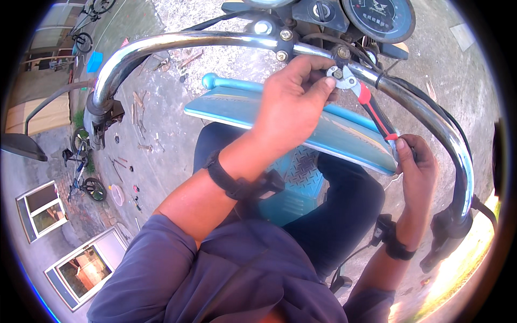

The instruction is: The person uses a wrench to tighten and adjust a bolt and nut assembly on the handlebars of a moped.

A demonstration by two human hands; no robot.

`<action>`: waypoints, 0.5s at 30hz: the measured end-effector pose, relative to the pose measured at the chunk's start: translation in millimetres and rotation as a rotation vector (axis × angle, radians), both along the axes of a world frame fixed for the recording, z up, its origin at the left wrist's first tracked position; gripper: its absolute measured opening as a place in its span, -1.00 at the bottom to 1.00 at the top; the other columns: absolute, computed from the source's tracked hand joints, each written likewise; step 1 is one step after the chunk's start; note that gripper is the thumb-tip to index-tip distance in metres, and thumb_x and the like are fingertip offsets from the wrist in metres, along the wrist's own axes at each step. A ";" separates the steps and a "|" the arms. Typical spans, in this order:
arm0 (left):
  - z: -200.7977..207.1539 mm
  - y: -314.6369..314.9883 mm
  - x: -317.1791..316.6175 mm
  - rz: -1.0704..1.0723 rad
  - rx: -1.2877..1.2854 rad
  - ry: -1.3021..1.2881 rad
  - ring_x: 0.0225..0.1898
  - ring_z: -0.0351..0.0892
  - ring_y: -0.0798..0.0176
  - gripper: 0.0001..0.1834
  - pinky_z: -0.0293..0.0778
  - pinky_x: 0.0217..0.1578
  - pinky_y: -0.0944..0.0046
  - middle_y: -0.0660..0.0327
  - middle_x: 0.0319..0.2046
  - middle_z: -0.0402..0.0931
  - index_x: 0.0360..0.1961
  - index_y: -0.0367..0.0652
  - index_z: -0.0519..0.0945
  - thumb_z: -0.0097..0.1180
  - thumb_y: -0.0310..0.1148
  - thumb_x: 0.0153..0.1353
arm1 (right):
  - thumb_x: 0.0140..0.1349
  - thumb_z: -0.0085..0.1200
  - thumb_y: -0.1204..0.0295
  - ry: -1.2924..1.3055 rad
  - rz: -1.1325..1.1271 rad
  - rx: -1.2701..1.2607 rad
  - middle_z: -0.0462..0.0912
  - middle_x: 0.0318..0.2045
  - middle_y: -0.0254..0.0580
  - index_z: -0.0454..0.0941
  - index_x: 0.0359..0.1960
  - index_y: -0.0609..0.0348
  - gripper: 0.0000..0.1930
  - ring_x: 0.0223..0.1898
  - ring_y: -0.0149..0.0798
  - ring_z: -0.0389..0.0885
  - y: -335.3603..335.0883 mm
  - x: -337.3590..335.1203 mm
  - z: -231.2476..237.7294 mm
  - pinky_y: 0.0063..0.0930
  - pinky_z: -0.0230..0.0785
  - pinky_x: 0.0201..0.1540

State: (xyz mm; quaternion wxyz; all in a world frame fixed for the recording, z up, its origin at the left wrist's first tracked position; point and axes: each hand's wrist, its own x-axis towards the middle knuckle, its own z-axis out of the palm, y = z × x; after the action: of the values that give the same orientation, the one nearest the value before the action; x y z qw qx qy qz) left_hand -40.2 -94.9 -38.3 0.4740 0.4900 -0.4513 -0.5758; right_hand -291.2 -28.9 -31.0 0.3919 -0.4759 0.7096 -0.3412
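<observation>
A wrench (pixel 374 110) with a red and black handle and a silver head slants across the right part of the chrome handlebar (pixel 177 40). Its jaws sit around a bolt or nut (pixel 337 74) by the handlebar clamp. My left hand (pixel 293 102) is closed at the wrench head, thumb and fingers pinching beside the jaws; some of its fingertips are hidden. Lower right, my right hand (pixel 417 164) grips the handle's end, thumb on top. Beneath both hands lies a light blue front panel (pixel 231 107) of the vehicle.
Round gauge (pixel 379 19) and key switch (pixel 321 11) sit beyond the handlebar. Black cables (pixel 425 99) follow its right side. A mirror (pixel 24 147) sticks out left. Sticks and tools lie on the concrete floor (pixel 167 140); a bicycle (pixel 83 164) stands near the wall.
</observation>
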 end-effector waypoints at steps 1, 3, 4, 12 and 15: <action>0.2 0.0 -0.5 -0.002 0.000 -0.004 -0.23 0.68 0.35 -0.71 0.60 -0.18 0.37 0.14 -0.18 0.67 0.10 -0.29 0.56 0.10 -0.57 0.36 | 0.30 0.30 0.28 0.014 0.008 0.000 0.61 -0.48 -0.34 0.66 -0.20 0.31 -0.71 -0.49 -0.53 0.47 0.6 0.2 1.2 -0.62 0.30 -0.46; 0.8 0.4 0.1 0.001 0.000 -0.015 -0.23 0.68 0.35 -0.70 0.60 -0.18 0.37 0.15 -0.18 0.67 0.10 -0.28 0.56 0.10 -0.57 0.36 | 0.30 0.30 0.29 0.039 0.030 0.000 0.62 -0.46 -0.30 0.66 -0.19 0.31 -0.72 -0.48 -0.51 0.48 1.8 0.9 5.4 -0.62 0.31 -0.45; 0.8 0.6 0.7 0.002 -0.003 -0.022 -0.23 0.68 0.35 -0.70 0.60 -0.18 0.37 0.15 -0.18 0.67 0.10 -0.28 0.56 0.10 -0.57 0.36 | 0.31 0.29 0.31 0.056 0.027 0.015 0.63 -0.44 -0.28 0.65 -0.18 0.30 -0.73 -0.48 -0.50 0.49 4.1 4.3 8.3 -0.61 0.33 -0.44; -2.2 -1.2 1.8 0.000 -0.018 -0.041 -0.24 0.69 0.36 -0.71 0.61 -0.19 0.38 0.19 -0.22 0.67 0.10 -0.27 0.58 0.09 -0.57 0.36 | 0.30 0.27 0.42 0.194 0.076 -0.140 0.65 -0.37 -0.17 0.62 -0.13 0.30 -0.78 -0.39 -0.40 0.57 32.6 34.2 7.9 -0.50 0.41 -0.30; 2.2 -3.4 5.0 -0.022 -0.014 -0.090 -0.23 0.69 0.35 -0.71 0.61 -0.20 0.37 0.19 -0.21 0.67 0.10 -0.28 0.57 0.08 -0.57 0.37 | 0.27 0.28 0.46 0.166 0.110 -0.141 0.64 -0.39 -0.15 0.62 -0.11 0.31 -0.78 -0.45 -0.37 0.57 40.5 48.2 10.9 -0.49 0.42 -0.34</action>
State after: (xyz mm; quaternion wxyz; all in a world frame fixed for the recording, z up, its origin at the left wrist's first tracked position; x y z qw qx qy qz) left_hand -35.2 -98.3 -36.1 0.4501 0.5072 -0.4815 -0.5552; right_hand -243.0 11.6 -20.1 0.3156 -0.5671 0.6864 -0.3279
